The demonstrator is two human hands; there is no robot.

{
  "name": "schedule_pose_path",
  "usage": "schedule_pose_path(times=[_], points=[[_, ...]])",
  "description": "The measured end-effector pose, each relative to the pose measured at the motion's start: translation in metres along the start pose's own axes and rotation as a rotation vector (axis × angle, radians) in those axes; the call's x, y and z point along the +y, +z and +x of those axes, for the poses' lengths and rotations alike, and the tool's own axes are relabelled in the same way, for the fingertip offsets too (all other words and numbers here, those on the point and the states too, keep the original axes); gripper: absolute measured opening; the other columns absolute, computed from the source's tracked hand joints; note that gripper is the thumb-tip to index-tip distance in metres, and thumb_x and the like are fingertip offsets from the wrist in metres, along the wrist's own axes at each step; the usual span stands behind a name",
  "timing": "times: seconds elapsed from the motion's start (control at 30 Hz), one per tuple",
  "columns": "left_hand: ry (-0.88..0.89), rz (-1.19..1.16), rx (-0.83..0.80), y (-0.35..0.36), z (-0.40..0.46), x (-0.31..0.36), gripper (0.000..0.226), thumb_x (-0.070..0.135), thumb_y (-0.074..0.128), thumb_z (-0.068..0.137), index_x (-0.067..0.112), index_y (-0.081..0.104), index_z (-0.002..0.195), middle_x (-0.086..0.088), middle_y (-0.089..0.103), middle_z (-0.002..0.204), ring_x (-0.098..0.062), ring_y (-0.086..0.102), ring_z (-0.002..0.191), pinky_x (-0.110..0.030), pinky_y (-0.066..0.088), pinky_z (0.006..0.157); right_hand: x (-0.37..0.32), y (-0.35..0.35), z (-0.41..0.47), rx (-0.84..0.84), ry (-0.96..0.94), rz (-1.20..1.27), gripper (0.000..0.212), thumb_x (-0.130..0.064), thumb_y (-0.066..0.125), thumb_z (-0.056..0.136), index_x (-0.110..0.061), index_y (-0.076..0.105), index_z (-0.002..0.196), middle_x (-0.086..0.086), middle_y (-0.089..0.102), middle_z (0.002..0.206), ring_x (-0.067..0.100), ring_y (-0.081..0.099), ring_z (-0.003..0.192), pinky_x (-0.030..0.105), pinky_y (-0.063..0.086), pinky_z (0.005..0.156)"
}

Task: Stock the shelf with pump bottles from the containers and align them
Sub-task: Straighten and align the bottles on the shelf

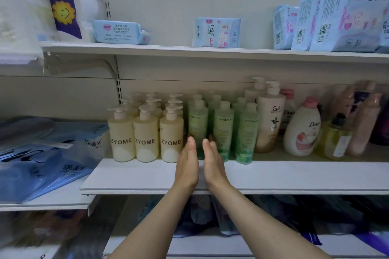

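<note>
Both my hands are flat and held edge-up, fingers straight and together, reaching over the front lip of the shelf [273, 176]. My left hand [187, 162] and my right hand [212, 162] stand just beside each other with a narrow gap between the palms, and neither is curled round anything. They flank the front green bottle [197, 130] at the left end of the green row; my left fingertips sit in the seam between it and the nearest cream ZYOME pump bottle [171, 136], and my right fingertips lie toward the next green bottle [223, 132]. Whether my palms actually press the bottle's sides or only hover near them I can't quite tell, since my hands hide its lower half. The cream pump bottles stand upright in three tidy files to the left, the green ones in files to the right, then a tall Olay bottle [271, 118] and a Dove bottle [302, 130]. I judge these bottles full, so fairly heavy for their size, with stiff, smooth plastic walls that could slide through a loose hold. The tall narrow shape looks tippy, and the neighbours are packed close, so a careless nudge could knock one over. For squaring up, flat palms low on the body seem best; for lifting, I'd wrap the middle of the body, not the pump head, which may turn or give.
</note>
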State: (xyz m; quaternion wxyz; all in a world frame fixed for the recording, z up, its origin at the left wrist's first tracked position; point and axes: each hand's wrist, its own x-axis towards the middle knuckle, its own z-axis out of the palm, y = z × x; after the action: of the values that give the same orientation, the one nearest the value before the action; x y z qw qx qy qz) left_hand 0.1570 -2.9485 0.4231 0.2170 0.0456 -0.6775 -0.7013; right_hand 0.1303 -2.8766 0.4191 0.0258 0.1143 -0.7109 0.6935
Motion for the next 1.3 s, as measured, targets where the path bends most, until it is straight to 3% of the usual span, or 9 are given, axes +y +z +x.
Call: schedule_pose_path(times=[0.07,0.2,0.3,0.57,0.63,0.73,0.9,1.17,1.3], points=[[0.009,0.002,0.013,0.0,-0.001,-0.001,0.088,0.084,0.026,0.081,0.029,0.042,0.147,0.01,0.044,0.15,0.001,0.039,0.134,-0.02,0.03,0.106,0.0,-0.001,0.0,-0.002,-0.003,-0.001,0.058,-0.054,0.033,0.104,-0.031,0.027,0.156,-0.026,0.031,0.133,-0.01,0.027,0.122,0.004,0.022,0.09],[0.041,0.059,0.053,0.0,-0.003,-0.002,0.089,0.081,0.022,0.083,0.025,0.037,0.151,0.008,0.038,0.154,0.006,0.031,0.131,-0.013,0.025,0.102,0.0,0.001,0.003,-0.002,-0.032,0.029,0.053,-0.054,0.034,0.104,-0.031,0.038,0.151,-0.021,0.04,0.142,-0.002,0.039,0.128,0.021,0.029,0.103],[0.038,0.097,0.062,0.001,-0.002,-0.002,0.091,0.078,0.02,0.082,0.021,0.034,0.152,0.004,0.035,0.157,0.006,0.028,0.131,-0.019,0.022,0.108,-0.003,0.004,0.008,-0.012,-0.017,0.076,0.043,-0.054,0.038,0.102,-0.028,0.054,0.133,-0.011,0.053,0.135,0.003,0.05,0.122,0.024,0.037,0.103],[0.054,0.122,0.065,0.002,-0.001,-0.003,0.087,0.08,0.018,0.087,0.023,0.039,0.15,0.004,0.04,0.153,-0.004,0.034,0.139,-0.032,0.026,0.119,-0.005,0.013,0.025,0.074,0.033,0.066,0.053,-0.058,0.049,0.094,-0.019,0.06,0.128,-0.005,0.062,0.117,0.016,0.058,0.114,0.037,0.046,0.103],[0.079,0.123,0.058,0.002,-0.001,-0.003,0.086,0.08,0.019,0.084,0.027,0.043,0.147,0.007,0.045,0.149,-0.001,0.039,0.135,-0.032,0.029,0.118,-0.005,0.015,0.029,0.086,0.038,0.054,0.052,-0.057,0.049,0.093,-0.019,0.061,0.127,-0.01,0.064,0.108,0.012,0.061,0.106,0.032,0.05,0.096],[0.109,0.119,0.05,0.002,-0.002,-0.002,0.064,0.081,0.02,0.083,0.048,0.048,0.13,0.018,0.05,0.137,0.02,0.042,0.118,-0.02,0.032,0.109,-0.004,0.016,0.034,0.093,0.073,0.072,0.037,-0.051,0.052,0.096,-0.019,0.068,0.104,-0.01,0.066,0.092,0.001,0.062,0.085,0.014,0.046,0.066],[0.108,0.149,0.059,0.002,-0.002,0.002,0.03,0.08,0.022,0.083,0.077,0.05,0.091,0.049,0.056,0.097,0.031,0.045,0.1,-0.006,0.033,0.085,-0.001,0.017,0.039,0.077,0.077,0.055,0.039,-0.048,0.052,0.098,-0.013,0.069,0.094,0.0,0.069,0.086,0.013,0.064,0.082,0.005,0.041,0.051],[0.098,0.183,0.065,0.002,-0.003,0.0,0.036,0.075,0.02,0.087,0.057,0.051,0.093,0.035,0.055,0.094,0.031,0.045,0.095,0.0,0.035,0.078,-0.002,0.02,0.044,0.06,0.108,0.032,0.044,-0.066,0.052,0.09,-0.024,0.065,0.084,-0.001,0.069,0.085,0.015,0.066,0.087,0.02,0.044,0.065],[0.112,0.211,0.056,0.001,-0.003,0.0,0.03,0.063,0.021,0.095,0.055,0.05,0.097,0.035,0.054,0.098,0.031,0.045,0.096,0.002,0.033,0.078,0.002,0.024,0.048,-0.004,0.134,0.008,0.045,-0.071,0.052,0.089,-0.027,0.063,0.092,0.002,0.066,0.096,0.023,0.065,0.103,0.036,0.051,0.093]])
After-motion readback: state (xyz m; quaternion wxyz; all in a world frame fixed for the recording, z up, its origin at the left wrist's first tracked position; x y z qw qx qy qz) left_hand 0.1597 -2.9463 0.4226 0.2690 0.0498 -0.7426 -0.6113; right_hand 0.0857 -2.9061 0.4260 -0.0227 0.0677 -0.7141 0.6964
